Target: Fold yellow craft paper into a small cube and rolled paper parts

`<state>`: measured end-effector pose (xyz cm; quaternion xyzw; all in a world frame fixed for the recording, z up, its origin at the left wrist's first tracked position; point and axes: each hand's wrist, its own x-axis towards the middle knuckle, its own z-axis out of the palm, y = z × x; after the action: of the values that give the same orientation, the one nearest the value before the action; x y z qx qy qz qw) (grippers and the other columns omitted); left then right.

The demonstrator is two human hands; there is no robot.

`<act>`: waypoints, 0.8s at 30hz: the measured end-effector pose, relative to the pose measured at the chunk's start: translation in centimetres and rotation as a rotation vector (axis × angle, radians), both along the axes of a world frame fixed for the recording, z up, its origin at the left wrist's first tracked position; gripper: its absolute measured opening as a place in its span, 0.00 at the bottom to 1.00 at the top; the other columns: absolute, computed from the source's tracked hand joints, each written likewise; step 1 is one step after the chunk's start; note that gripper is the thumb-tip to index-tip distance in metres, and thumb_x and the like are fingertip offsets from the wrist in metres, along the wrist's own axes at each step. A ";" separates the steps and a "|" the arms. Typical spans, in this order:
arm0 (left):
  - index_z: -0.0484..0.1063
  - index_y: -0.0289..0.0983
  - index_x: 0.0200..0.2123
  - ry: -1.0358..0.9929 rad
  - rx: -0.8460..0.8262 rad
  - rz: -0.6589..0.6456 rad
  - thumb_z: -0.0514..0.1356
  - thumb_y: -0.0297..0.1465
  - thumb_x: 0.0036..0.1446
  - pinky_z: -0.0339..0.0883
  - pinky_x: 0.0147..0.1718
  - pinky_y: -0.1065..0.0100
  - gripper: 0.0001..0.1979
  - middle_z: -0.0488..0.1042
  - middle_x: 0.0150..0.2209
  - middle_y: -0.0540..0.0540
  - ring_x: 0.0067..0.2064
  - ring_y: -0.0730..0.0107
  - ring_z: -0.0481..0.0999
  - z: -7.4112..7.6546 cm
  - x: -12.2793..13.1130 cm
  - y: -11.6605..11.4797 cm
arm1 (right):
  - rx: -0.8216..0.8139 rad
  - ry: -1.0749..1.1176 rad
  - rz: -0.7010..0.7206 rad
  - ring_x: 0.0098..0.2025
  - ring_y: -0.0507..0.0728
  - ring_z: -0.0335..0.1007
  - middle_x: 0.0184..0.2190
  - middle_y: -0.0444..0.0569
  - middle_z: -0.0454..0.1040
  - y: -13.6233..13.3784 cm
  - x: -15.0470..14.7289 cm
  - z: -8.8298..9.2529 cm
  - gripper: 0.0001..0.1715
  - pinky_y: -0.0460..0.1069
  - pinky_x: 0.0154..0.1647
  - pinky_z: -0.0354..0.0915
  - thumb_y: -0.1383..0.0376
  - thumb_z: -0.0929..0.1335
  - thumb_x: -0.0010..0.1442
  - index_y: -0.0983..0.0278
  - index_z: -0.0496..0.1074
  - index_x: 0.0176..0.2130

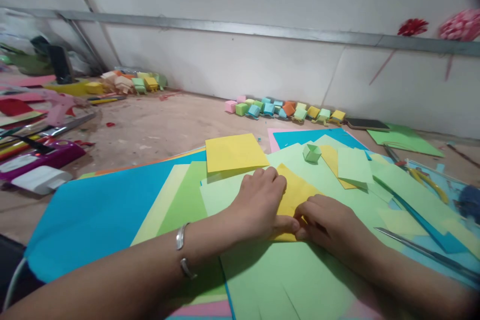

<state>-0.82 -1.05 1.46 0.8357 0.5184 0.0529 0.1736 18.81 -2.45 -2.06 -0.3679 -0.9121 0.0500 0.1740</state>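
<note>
My left hand, with a silver bangle on the wrist, lies curled over a piece of yellow paper. Its thumb runs along the sheet's near edge. There my right hand pinches the same edge, its fingertips meeting the left thumb. The yellow paper rests on pale green sheets; part of it is hidden under both hands. Just beyond the left hand lies a square of yellow paper. A small folded green paper box stands behind the held sheet.
Blue paper spreads to the left. Small folded paper figures line the wall. Right of my hands lie a pointed metal blade and yellow-handled scissors. A white charger and pink glue gun sit at left.
</note>
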 end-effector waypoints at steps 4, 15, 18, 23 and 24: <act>0.67 0.36 0.42 0.036 -0.001 -0.032 0.66 0.51 0.46 0.63 0.44 0.53 0.28 0.67 0.46 0.40 0.47 0.50 0.65 0.1 -0.1 -0.2 | -0.021 0.036 -0.002 0.24 0.51 0.61 0.21 0.39 0.65 0.1 0.0 -0.4 0.08 0.45 0.25 0.52 0.70 0.71 0.56 0.62 0.69 0.28; 0.66 0.39 0.48 0.062 -0.084 -0.225 0.73 0.50 0.32 0.62 0.47 0.58 0.41 0.65 0.52 0.41 0.50 0.50 0.66 1.0 -2.3 0.6 | -0.057 0.022 -0.005 0.24 0.51 0.61 0.22 0.39 0.65 0.2 -0.1 0.1 0.08 0.45 0.25 0.53 0.71 0.71 0.56 0.61 0.69 0.29; 0.66 0.39 0.48 0.021 -0.105 -0.175 0.67 0.54 0.44 0.62 0.48 0.57 0.34 0.66 0.52 0.41 0.50 0.52 0.66 1.0 -2.0 0.6 | -0.076 0.010 -0.003 0.24 0.51 0.61 0.22 0.39 0.65 0.2 -0.1 0.2 0.08 0.44 0.25 0.53 0.71 0.72 0.55 0.62 0.70 0.29; 0.67 0.37 0.46 0.082 -0.044 -0.136 0.68 0.52 0.45 0.62 0.46 0.56 0.32 0.66 0.48 0.40 0.49 0.50 0.65 0.7 -1.3 0.1 | -0.120 -0.021 -0.030 0.25 0.51 0.62 0.22 0.40 0.67 0.0 -0.3 0.8 0.09 0.45 0.26 0.53 0.73 0.72 0.53 0.62 0.70 0.29; 0.67 0.37 0.46 0.087 -0.051 -0.145 0.68 0.52 0.44 0.62 0.46 0.56 0.32 0.66 0.49 0.40 0.49 0.50 0.65 0.7 -1.3 0.1 | -0.137 -0.027 -0.051 0.25 0.51 0.62 0.22 0.40 0.68 -0.1 -0.5 0.9 0.09 0.45 0.26 0.53 0.74 0.72 0.53 0.63 0.70 0.29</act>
<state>-2.09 -0.95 2.17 0.8678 0.4649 -0.0093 0.1754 18.32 -2.57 -1.13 -0.4025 -0.8992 0.1030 0.1373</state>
